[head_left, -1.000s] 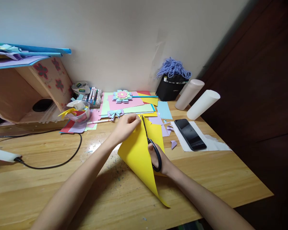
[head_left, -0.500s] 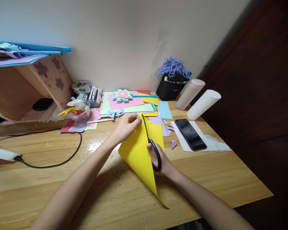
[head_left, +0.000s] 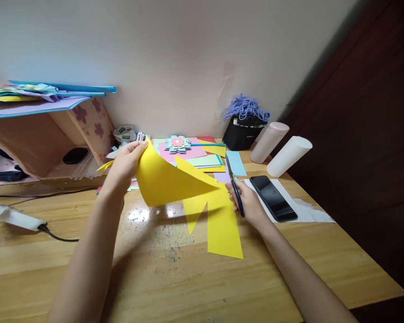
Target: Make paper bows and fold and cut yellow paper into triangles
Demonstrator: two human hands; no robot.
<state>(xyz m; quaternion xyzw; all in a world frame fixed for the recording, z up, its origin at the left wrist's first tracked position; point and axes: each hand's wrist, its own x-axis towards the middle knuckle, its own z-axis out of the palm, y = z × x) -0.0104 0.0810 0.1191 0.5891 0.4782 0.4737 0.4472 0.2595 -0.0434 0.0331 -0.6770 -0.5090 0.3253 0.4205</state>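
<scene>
My left hand (head_left: 129, 159) pinches the upper left corner of a yellow paper sheet (head_left: 168, 181) and holds it raised above the table. The sheet slants down to a point on the right. Beneath it lies another yellow piece of paper (head_left: 224, 229), with a pointed yellow part beside it; whether these two parts join is hidden. My right hand (head_left: 247, 202) is closed round the black handles of a pair of scissors (head_left: 234, 181). The blades look together and point away from me, just right of the yellow paper.
A black phone (head_left: 272, 198) rests on white paper at the right, near two white cylinders (head_left: 289, 157). Behind are a layered paper flower (head_left: 177, 143), coloured sheets and a black pouch (head_left: 244, 134) topped with purple yarn. A box shelf (head_left: 90, 119) and power strip (head_left: 15, 220) are left.
My left hand has swung left and lifted the yellow sheet, apart from the yellow piece now flat on the table. My right hand has drawn the scissors rightward out of the paper.
</scene>
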